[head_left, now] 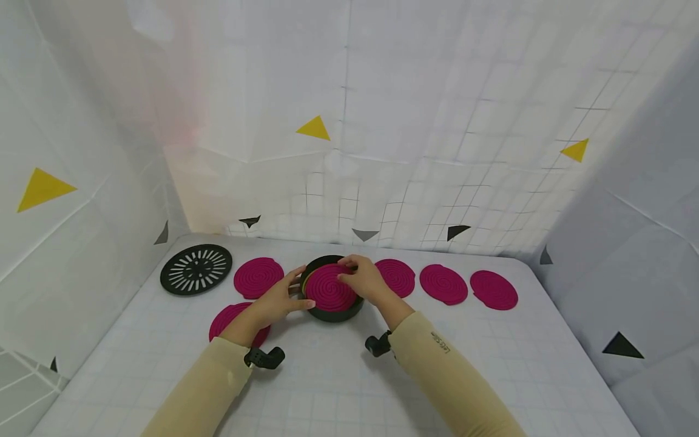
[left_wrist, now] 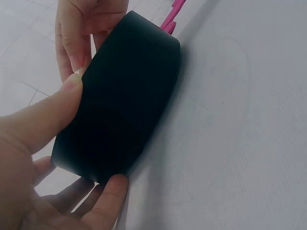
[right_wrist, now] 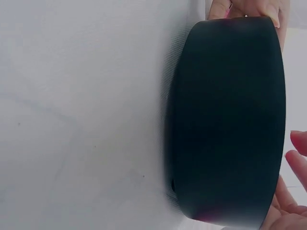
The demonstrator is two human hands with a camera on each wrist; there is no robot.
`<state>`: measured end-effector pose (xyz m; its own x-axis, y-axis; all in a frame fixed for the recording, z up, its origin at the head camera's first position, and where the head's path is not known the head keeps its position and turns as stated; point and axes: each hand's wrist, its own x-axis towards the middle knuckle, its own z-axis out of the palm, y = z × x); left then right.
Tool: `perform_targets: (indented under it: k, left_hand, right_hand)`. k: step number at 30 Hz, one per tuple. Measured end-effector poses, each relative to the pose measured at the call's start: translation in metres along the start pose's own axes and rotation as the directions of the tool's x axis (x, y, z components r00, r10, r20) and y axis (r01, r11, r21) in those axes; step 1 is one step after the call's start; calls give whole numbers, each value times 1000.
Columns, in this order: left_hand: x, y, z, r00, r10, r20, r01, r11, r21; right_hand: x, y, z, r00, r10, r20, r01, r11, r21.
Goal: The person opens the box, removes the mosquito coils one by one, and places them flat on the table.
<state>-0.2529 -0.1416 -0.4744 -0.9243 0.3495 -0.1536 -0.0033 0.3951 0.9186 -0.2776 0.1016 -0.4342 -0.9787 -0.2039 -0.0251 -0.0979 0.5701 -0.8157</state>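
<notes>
A round dark tin (head_left: 335,316) stands on the table, and a magenta spiral mosquito coil (head_left: 329,288) lies within its rim. My left hand (head_left: 276,300) grips the tin's left side; in the left wrist view the thumb (left_wrist: 72,91) is on the rim and the other fingers lie round the wall (left_wrist: 124,91). My right hand (head_left: 366,279) is over the far right rim, its bent fingertips at the coil's edge. Whether they pinch the coil or only touch it is unclear. In the right wrist view the tin wall (right_wrist: 230,120) hides the coil.
A black slotted round lid (head_left: 196,269) lies at the far left. Magenta coils lie left of the tin, one at the back (head_left: 258,277) and one partly under my left wrist (head_left: 229,318). More coils (head_left: 397,277), (head_left: 443,284), (head_left: 494,289) lie to the right. White sheeting (head_left: 415,121) encloses the table.
</notes>
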Motion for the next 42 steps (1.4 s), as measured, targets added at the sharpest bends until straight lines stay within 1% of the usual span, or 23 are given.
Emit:
perform_targets:
  k: [6, 16, 23, 30, 37, 42]
  left_hand:
    - [0, 0, 0, 1000, -3, -3, 3, 1000, 11]
    - [1, 0, -1, 1000, -2, -4, 2, 1000, 14]
    - [1, 0, 0, 1000, -4, 1, 4, 1000, -7]
    - [1, 0, 0, 1000, 9, 7, -9, 1000, -18]
    - [1, 0, 0, 1000, 4, 11, -4, 1000, -23]
    - [1, 0, 0, 1000, 3, 11, -2, 999, -38]
  right_hand:
    - [-1, 1, -1, 1000, 8, -19, -7, 999, 50]
    - [-1, 4, -4, 999, 31, -30, -28, 996, 80]
    - [0, 6, -8, 1000, 20, -3, -19, 995, 96]
    - [0, 7, -11, 998, 69, 12, -70, 989, 129]
    - [-1, 9, -12, 997, 47, 55, -56, 982, 181]
    - [-3, 9, -12, 997, 34, 71, -46, 981, 186]
